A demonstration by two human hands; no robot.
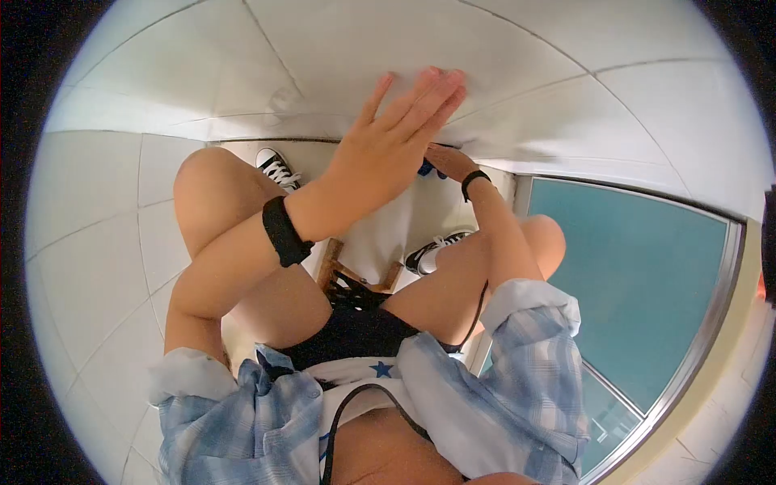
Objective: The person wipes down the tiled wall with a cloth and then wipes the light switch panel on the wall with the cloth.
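My left hand (388, 149) is raised in front of the white tiled wall (347, 48), its fingers stretched out and the fingertips at the tile surface. No object shows in it. Lower down and to the right, my right hand (449, 161) is near the base of the wall, by a small blue item (428, 169). Its fingers are partly hidden behind my left hand, so its grip on the blue item is unclear. Each wrist has a black band.
A low wooden stool (329, 263) with black webbing is under me, between my knees. Black-and-white sneakers (276, 168) stand on the pale floor. At the right is a teal panel (638, 275) in a metal frame. Tiled wall continues at the left.
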